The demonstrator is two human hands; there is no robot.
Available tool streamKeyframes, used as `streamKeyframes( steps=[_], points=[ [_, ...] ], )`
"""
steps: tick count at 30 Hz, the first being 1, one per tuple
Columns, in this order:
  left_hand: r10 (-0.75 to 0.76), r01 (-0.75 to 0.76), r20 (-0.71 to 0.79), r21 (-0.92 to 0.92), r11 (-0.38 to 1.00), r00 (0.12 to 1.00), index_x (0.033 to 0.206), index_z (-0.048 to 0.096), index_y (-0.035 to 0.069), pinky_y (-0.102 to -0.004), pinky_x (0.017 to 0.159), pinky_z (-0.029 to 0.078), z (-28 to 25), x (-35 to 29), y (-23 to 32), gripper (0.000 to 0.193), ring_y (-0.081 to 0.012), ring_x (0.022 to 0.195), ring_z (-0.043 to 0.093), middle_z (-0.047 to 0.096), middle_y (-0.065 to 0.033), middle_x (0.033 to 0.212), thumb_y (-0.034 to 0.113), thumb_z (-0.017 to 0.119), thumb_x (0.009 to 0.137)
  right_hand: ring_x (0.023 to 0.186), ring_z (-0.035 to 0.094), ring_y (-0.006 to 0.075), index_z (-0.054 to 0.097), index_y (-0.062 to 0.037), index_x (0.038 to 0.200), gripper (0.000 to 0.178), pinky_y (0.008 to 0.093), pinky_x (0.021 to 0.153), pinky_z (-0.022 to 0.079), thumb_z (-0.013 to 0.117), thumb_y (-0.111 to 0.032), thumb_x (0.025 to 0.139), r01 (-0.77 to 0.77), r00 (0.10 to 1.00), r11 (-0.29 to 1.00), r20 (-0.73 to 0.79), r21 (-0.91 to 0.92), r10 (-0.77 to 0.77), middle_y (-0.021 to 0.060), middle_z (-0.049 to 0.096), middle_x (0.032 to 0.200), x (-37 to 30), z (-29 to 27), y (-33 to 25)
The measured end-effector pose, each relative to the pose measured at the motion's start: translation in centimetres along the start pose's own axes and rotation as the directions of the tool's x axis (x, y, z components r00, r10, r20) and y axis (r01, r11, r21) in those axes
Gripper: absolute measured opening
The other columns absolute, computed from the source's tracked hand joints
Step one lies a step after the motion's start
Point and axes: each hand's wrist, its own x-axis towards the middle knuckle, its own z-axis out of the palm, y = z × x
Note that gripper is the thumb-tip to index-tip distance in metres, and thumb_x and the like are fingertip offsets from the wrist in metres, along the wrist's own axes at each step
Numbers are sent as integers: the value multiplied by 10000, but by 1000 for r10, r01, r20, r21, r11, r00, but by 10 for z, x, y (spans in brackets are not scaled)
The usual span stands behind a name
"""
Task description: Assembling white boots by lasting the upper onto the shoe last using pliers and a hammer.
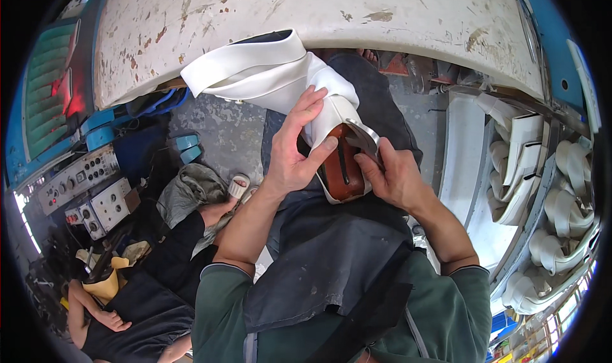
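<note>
Across my lap lies a white leather boot (325,117), its wide shaft reaching up and left to the bench edge. Its sole side faces me, and a brown insole (341,168) with a dark lengthwise strip shows inside the white rim. My left hand (296,143) grips the boot's left side, thumb pressed at the edge of the brown part, fingers over the white leather. In my right hand (395,175) is a pair of steel pincers (363,138), held against the boot's upper right edge. Fingers partly hide the tool's handles.
Ahead stands a worn white bench (319,12) with chipped paint. At right, a rack (545,171) holds several white boot uppers (519,165). Another person (143,305) in dark clothes sits close on the left, near control boxes with knobs (105,203). A dark apron (325,261) covers my lap.
</note>
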Motion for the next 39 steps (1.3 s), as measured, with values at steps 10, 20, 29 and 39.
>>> streamKeyframes(
  steps=[10,20,29,39],
  points=[
    [-126,122,295,30,992,947,1228,518,76,-413,1074,305,-24,8,13,489,-328,1280,378,428,-141,1341,221,734,814,596,586,420,431,-7,919,221,463,492,435,588,-163,923,-84,996,954,3,-288,88,211,588,691,-21,-2,-35],
    [18,-105,245,348,932,969,1175,455,2,-408,1015,340,-19,14,10,439,-305,1193,429,423,-163,1289,281,648,896,697,647,337,452,-10,1040,306,400,617,501,603,-251,928,-400,909,875,240,271,341,169,616,781,-37,-29,-36],
    [-462,497,182,-338,799,868,1483,12,16,-391,1117,252,31,-119,19,1159,-268,1383,251,222,-167,1488,405,808,737,668,651,310,488,-6,993,338,387,589,485,661,-277,889,-60,987,986,-137,158,83,219,610,720,17,20,-21],
    [94,-63,-173,174,983,980,1430,265,-69,-352,992,424,-18,3,120,850,-290,1178,551,523,-240,1295,94,754,754,599,489,90,455,-40,1252,597,201,475,332,634,-476,884,214,974,662,-102,719,-204,17,523,861,21,-73,-49]
  ],
)
